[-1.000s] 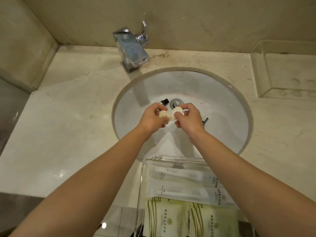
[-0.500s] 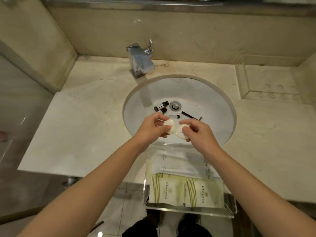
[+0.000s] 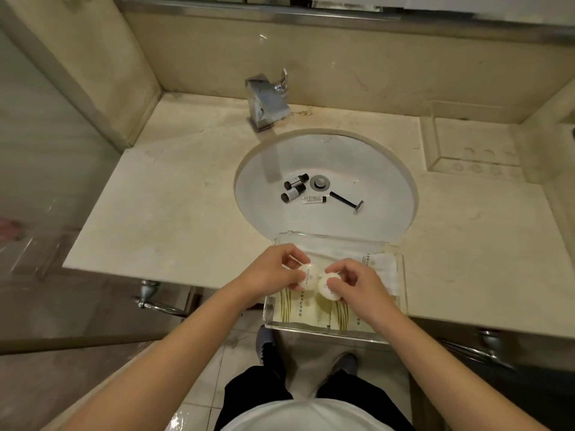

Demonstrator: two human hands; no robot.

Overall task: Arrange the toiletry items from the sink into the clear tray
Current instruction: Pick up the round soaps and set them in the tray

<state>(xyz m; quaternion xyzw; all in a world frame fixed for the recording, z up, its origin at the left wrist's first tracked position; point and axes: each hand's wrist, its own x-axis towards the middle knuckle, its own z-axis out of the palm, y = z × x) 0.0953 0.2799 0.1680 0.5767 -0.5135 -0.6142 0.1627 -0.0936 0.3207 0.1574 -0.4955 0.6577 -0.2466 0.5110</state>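
Holding round white soap, left hand has fingers curled round it above clear tray. Right hand pinches second round soap just beside first. Two dark bottles, small tube, razor lie in sink beyond.

Glossy white ceramic sink, polished chrome faucet, veined matt marble counter, transparent smooth plastic tray, paper-wrapped soaps, dark plastic bottles.

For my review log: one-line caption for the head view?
Both hands hold round soaps over clear tray.
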